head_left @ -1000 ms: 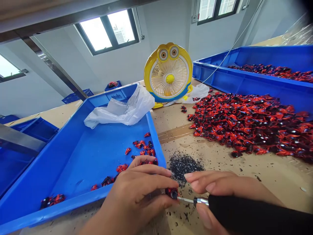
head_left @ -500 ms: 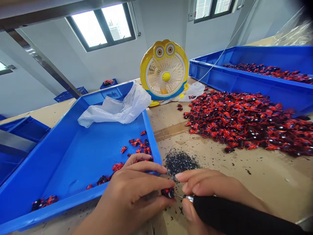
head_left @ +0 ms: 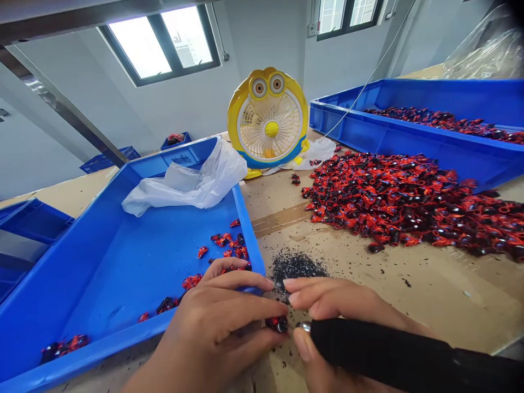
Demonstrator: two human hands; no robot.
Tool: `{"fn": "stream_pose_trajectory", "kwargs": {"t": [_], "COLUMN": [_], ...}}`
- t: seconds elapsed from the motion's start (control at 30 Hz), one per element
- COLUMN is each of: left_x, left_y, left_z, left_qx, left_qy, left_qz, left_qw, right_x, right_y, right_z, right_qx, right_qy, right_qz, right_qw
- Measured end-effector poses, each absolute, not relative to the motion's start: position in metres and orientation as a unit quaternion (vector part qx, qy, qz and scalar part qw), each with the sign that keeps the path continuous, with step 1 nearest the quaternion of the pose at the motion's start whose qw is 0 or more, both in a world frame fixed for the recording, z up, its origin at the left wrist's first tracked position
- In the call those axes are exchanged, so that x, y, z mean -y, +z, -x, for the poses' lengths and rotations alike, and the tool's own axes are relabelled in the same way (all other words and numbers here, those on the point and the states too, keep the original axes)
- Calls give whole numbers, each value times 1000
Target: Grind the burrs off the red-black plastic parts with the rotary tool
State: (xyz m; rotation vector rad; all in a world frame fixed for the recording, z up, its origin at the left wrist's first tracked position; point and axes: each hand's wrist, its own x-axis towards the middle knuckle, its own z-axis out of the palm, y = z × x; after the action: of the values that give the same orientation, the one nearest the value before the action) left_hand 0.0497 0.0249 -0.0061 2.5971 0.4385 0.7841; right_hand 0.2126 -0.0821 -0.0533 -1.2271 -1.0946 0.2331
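Note:
Between the thumb and fingers of my left hand (head_left: 221, 316) is a small red-and-black plastic piece (head_left: 278, 324), its round dark end facing right. My right hand (head_left: 347, 300) grips a thick black rotary tool (head_left: 380, 349) like a pen. The tool's silver nose (head_left: 303, 326) points left at the piece, and its thin bit is blurred; whether it touches cannot be made out. Just beyond the fingers lies a heap of black shavings (head_left: 298, 266). A large blue tray (head_left: 135, 273) with several red-and-black pieces stands at my left hand.
A big pile of red-and-black pieces (head_left: 409, 202) covers the table (head_left: 434, 295) at right. Behind it stands another blue tray (head_left: 417, 143) of pieces. A yellow fan (head_left: 271, 129) is at the back centre. White plastic film (head_left: 184, 185) hangs over the left tray.
The whole view has shifted slightly, so the scene sits a little further left. My right hand and the rotary tool have come slightly closer to my left hand. Both grips are unchanged.

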Motion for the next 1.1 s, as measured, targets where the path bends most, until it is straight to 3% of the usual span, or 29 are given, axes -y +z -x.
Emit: {"fn": "stream_pose_trajectory", "kwargs": {"t": [0.33, 1.1], "left_x": [-25, -27], "left_y": [-5, -6], "left_z": [-50, -46], "left_qx": [-155, -170], "left_qy": [268, 266], "left_qz": [-927, -929], "left_qw": [211, 191], "right_x": [78, 88], "right_y": [-51, -49], "right_z": [-199, -243], "right_qx": [427, 526], "right_qy": [124, 172], "right_qz": [563, 477], "right_qw": [697, 683]}}
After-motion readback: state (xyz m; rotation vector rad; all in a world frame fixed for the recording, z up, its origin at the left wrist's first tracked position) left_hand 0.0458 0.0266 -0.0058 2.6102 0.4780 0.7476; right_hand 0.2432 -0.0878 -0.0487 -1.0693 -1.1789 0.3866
